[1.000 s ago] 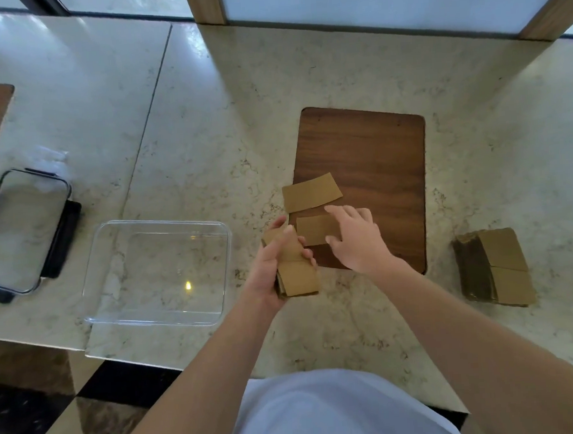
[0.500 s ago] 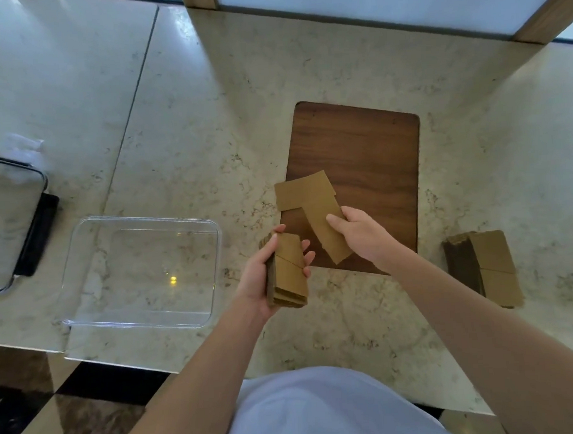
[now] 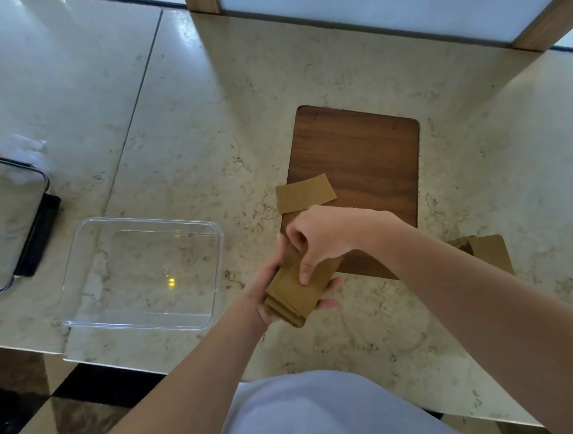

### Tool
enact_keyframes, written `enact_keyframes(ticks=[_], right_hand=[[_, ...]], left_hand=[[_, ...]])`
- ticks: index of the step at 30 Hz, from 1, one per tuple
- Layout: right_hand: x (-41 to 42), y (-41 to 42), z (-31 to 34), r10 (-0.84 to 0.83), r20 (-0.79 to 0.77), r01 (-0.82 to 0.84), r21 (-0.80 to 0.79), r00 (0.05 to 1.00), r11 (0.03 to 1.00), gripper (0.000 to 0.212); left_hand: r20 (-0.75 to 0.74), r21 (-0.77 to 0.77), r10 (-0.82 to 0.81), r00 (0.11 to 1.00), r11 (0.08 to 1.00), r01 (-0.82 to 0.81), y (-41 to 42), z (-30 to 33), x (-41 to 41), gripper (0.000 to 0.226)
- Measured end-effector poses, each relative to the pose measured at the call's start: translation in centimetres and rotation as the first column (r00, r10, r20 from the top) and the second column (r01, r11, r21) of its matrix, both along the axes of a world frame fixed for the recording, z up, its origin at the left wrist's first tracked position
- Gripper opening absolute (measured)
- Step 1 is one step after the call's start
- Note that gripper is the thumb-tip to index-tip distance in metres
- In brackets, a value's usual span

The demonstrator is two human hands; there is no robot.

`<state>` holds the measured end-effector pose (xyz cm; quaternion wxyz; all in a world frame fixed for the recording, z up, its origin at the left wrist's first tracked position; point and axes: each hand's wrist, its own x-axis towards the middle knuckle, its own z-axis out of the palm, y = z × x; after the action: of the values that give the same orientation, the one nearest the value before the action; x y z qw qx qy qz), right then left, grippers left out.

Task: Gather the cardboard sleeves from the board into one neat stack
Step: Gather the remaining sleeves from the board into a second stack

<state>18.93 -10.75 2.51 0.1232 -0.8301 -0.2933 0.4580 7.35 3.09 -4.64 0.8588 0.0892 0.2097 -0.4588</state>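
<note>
A stack of cardboard sleeves [image 3: 295,287] is gripped from below by the left hand [image 3: 265,291] and pinched on top by the right hand [image 3: 319,238], just before the wooden board [image 3: 368,156], where one sleeve [image 3: 305,193] is left on the marble table [image 3: 207,121].

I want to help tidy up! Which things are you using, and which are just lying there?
Using:
- stack, held in the left hand
- right hand, pressing on it
- loose sleeve
- board

Just lying there:
- clear tub
- lid
- cardboard pile
</note>
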Motion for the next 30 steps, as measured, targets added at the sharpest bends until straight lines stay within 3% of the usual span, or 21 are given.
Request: enact_keyframes(ticks=[2, 4, 6, 7, 10, 12, 16, 18, 19, 21, 23, 25, 28, 30], right_hand=[[0.2, 0.3, -0.6, -0.101, 0.029, 0.097, 0.112, 0.994, 0.989, 0.06], [0.8, -0.1, -1.3, -0.264, -0.063, 0.272, 0.265, 0.962, 0.925, 0.062], [1.9, -1.0, -3.2, -0.517, -0.073, 0.509, 0.34, 0.853, 0.791, 0.064], [2.5, -1.5, -4.5, -0.599, 0.039, 0.556, 0.326, 0.8, 0.764, 0.063], [3.5, -2.3, -7.5, -0.449, 0.377, 0.445, 0.102, 0.81, 0.89, 0.066], [3.5, -2.3, -8.8, -0.35, 0.437, 0.373, 0.034, 0.829, 0.927, 0.07], [2.9, -2.8, -9.2, -0.375, 0.492, 0.432, -0.001, 0.786, 0.902, 0.058], [2.0, -3.4, -8.8, -0.516, 0.346, 0.531, 0.061, 0.783, 0.845, 0.04], [1.3, -3.9, -8.3, -0.645, 0.174, 0.636, 0.112, 0.744, 0.764, 0.034], [-0.4, -4.5, -6.8, -0.801, -0.253, 0.839, 0.108, 0.542, 0.534, 0.026], [-2.0, -5.4, -5.3, -0.763, -0.487, 0.891, 0.075, 0.425, 0.449, 0.026], [-3.7, -6.7, -3.9, -0.647, -0.622, 0.866, 0.107, 0.442, 0.488, 0.03], [-5.0, -7.8, -1.4, -0.395, -0.771, 0.682, 0.071, 0.501, 0.728, 0.016], [-5.2, -7.8, 0.0, -0.289, -0.78, 0.481, 0.018, 0.555, 0.876, 0.018]], left_hand=[[0.048, -0.038, 0.089, 0.995, 0.995, -0.087, 0.0, 0.1, -0.1, 0.074], [0.11, -0.045, 0.186, 0.976, 0.982, -0.182, 0.0, 0.5, -0.1, 0.051], [0.091, -0.007, 0.268, 0.959, 0.963, -0.269, 0.4, 0.8, 0.2, 0.046], [0.096, 0.017, 0.296, 0.95, 0.954, -0.299, 0.5, 0.9, 0.4, 0.045], [0.094, 0.112, 0.339, 0.936, 0.931, -0.348, 1.1, 0.7, 0.6, 0.04], [0.05, 0.191, 0.374, 0.926, 0.906, -0.377, 1.4, 0.5, 0.6, 0.036], [-0.046, 0.348, 0.432, 0.901, 0.852, -0.391, 1.7, 0.1, 0.9, 0.025], [-0.092, 0.407, 0.436, 0.895, 0.837, -0.366, 1.7, -0.1, 0.9, 0.022], [-0.101, 0.423, 0.425, 0.899, 0.837, -0.348, 1.4, -0.1, 0.8, 0.021], [-0.109, 0.437, 0.397, 0.911, 0.842, -0.315, 0.9, 0.1, 0.6, 0.019], [-0.108, 0.428, 0.368, 0.924, 0.856, -0.291, 0.6, -0.1, 0.3, 0.02], [-0.095, 0.401, 0.32, 0.943, 0.879, -0.258, 0.6, -0.1, -0.2, 0.032], [-0.004, 0.412, 0.156, 0.988, 0.9, -0.141, 0.4, 0.0, -1.0, 0.072], [0.061, 0.412, 0.035, 0.998, 0.909, -0.057, 0.0, 0.4, -1.4, 0.071]])
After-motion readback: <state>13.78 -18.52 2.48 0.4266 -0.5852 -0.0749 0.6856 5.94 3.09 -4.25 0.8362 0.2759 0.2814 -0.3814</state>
